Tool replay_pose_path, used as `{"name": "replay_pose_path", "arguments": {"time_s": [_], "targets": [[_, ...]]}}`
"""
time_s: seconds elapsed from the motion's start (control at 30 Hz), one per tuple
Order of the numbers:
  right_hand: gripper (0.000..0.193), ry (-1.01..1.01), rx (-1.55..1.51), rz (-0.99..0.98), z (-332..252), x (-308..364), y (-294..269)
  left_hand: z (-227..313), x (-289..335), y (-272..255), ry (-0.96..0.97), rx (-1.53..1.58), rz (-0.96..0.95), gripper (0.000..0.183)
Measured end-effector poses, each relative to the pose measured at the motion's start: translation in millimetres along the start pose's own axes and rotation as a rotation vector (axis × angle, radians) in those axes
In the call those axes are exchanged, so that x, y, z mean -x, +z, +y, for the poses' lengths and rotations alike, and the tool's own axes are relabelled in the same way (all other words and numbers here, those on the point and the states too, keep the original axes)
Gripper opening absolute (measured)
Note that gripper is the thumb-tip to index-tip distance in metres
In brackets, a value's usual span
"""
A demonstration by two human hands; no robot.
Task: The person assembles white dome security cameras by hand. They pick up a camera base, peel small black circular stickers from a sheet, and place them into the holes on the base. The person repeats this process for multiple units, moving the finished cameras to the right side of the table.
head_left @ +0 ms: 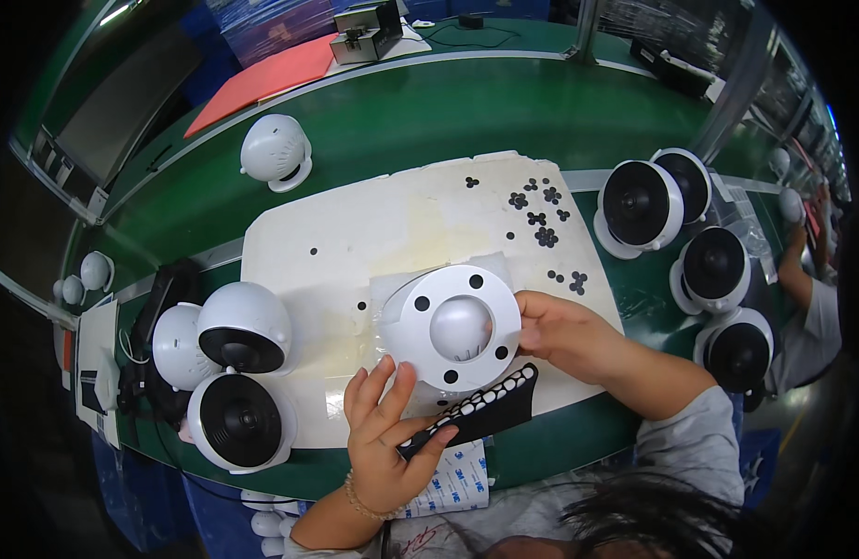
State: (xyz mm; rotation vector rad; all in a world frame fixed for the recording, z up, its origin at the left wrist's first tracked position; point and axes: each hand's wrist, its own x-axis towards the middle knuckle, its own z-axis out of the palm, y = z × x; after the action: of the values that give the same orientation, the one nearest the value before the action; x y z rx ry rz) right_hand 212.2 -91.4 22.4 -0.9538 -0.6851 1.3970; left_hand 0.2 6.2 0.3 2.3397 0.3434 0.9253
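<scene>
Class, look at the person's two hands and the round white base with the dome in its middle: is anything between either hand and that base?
Nothing visible is. The right hand grips the white base at its right edge. The left hand touches its lower edge with its fingertips and also holds a black strip of white dots, which lies below the base, not between.

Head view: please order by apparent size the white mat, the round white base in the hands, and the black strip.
1. white mat
2. round white base
3. black strip, partly covered by the left hand, so its rank is less sure.

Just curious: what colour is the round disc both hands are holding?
White, with four black dots around its rim; the head view shows it.
</scene>
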Motion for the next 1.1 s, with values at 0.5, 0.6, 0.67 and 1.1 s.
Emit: {"name": "replay_pose_path", "arguments": {"time_s": [0.5,0.6,0.67,1.1], "targets": [[0.018,-0.712,1.599,0.883,-54.4,-125.5,-125.0,5.3,-6.4,-15.7,0.098,0.173,-0.039,0.017],[0.018,-0.591,2.136,0.922,-46.7,-146.2,-173.6,2.3,-6.7,-14.9,0.043,0.284,-0.031,0.017],[0.018,-0.185,2.164,0.947,-45.1,-163.7,-156.9,-0.4,-5.4,-15.5,0.005,0.317,-0.02,0.019],[0.038,-0.445,1.677,0.259,-0.9,-312.3,-5.2,-8.0,19.8,-31.3,-0.211,0.717,0.025,0.026]]}}
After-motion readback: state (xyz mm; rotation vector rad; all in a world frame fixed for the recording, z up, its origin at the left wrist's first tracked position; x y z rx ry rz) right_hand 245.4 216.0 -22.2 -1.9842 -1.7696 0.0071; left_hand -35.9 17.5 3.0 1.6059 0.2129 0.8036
